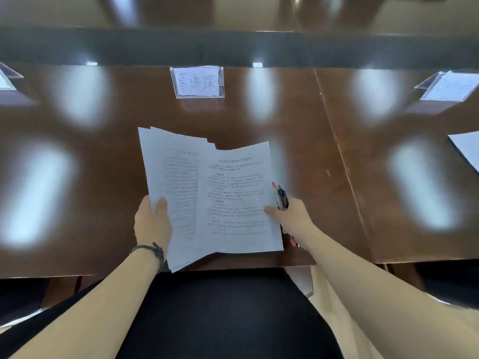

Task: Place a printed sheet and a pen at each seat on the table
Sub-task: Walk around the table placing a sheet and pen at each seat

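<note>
My left hand (153, 224) grips a stack of printed sheets (171, 177) by its lower left edge, held above the brown table (103, 177). My right hand (293, 218) pinches the right edge of the top printed sheet (238, 203), which is fanned to the right off the stack. The same hand also holds a bundle of pens (281, 196) with red and black parts, sticking out above and below the fist. A clear name card stand (197, 82) with handwritten characters stands on the table straight ahead.
Another name card (449, 86) stands at the far right, with a sheet (467, 151) lying below it at the right edge. A third card stand (6, 79) shows at the far left. A seam (339, 156) divides the table sections. A dark chair back (220, 314) is below my arms.
</note>
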